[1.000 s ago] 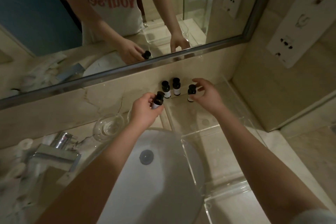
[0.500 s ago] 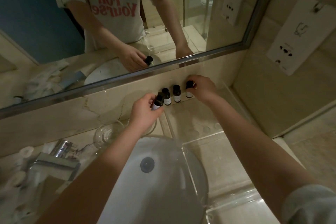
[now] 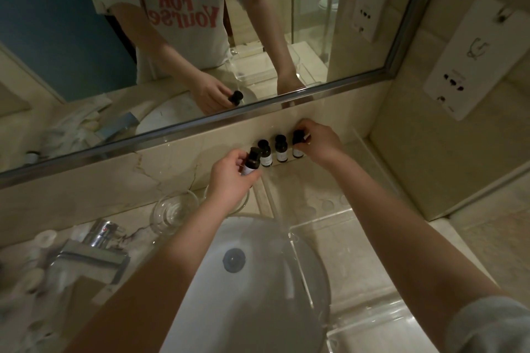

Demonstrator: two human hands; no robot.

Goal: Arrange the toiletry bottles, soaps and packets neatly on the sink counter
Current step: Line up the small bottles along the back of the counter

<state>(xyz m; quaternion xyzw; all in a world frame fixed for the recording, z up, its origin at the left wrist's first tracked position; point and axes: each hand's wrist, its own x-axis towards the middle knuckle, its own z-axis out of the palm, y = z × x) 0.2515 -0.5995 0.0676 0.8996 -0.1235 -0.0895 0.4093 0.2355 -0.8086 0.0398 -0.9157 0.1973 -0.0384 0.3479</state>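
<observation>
While the left hand (image 3: 229, 179) keeps its grip curled round a tilted bottle (image 3: 253, 161), just left of the row, the right hand (image 3: 319, 144) has its grip pinched on the end bottle (image 3: 298, 147), which has come down since a second ago onto the table (image 3: 292, 182) by the wall; two standing bottles (image 3: 281, 152) sit between both grips.

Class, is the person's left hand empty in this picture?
No, the left hand grips a tilted dark bottle, while the right hand pinches the end bottle.
</observation>
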